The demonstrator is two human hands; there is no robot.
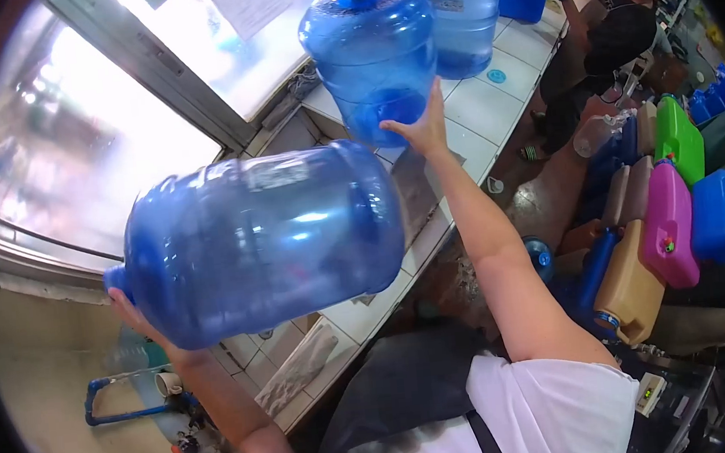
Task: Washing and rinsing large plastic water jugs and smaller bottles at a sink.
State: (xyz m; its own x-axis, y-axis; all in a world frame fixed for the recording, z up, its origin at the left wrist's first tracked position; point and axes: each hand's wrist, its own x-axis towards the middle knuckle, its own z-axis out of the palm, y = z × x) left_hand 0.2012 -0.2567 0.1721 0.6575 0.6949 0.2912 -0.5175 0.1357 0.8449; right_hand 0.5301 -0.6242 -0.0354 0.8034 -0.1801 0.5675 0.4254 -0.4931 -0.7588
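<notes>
A large translucent blue water jug (260, 235) lies on its side in mid-view, over the tiled counter. My left hand (141, 320) grips it at the neck (116, 280), on the left; the palm is partly hidden under the jug's shoulder. Whether the jug's base end rests on anything cannot be seen. My right hand (421, 124) has thumb and fingers spread at the lower side of a second blue jug (373, 51), which stands upright. Contact there looks likely but is not certain. Behind it stands a third ribbed jug (460, 17).
The white tiled counter (475, 110) has a recessed basin (269, 348) and a small blue cap (496, 76). A window (101, 120) borders it. On the right are several coloured jerrycans (666, 226). A person (618, 42) is beyond the counter's far end. Blue pipe (93, 405) runs along the left wall.
</notes>
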